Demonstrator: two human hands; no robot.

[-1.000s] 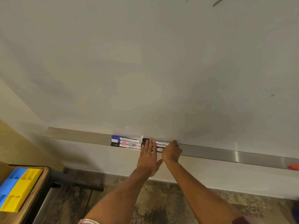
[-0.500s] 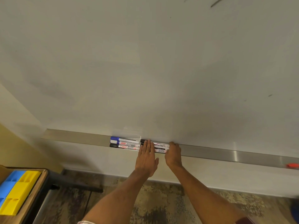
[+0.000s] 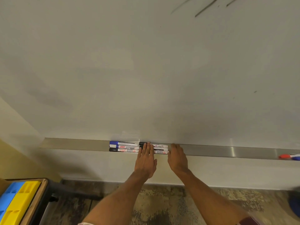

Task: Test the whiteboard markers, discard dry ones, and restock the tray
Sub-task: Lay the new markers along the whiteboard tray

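A long metal tray (image 3: 211,151) runs under the whiteboard (image 3: 146,70). Three markers (image 3: 125,146) with blue and black caps lie stacked at the tray's middle left. Right beside them lies a second group of black-capped markers (image 3: 160,149). My left hand (image 3: 146,157) rests flat with straight fingers across this second group near the caps. Flat on the tray edge lies my right hand (image 3: 177,157), just right of the markers' ends, fingers straight. A red-capped marker (image 3: 284,156) and a blue one (image 3: 296,158) lie at the tray's far right.
Dark test strokes (image 3: 206,7) mark the board's top right. A cart at lower left holds blue and yellow plastic bins (image 3: 16,202). Patterned carpet (image 3: 162,208) lies below. A dark blue object (image 3: 294,203) shows at the right edge.
My right hand has uncurled from the markers' ends and now lies flat slightly further right. The left hand stays on the markers. The view has tilted up a little.
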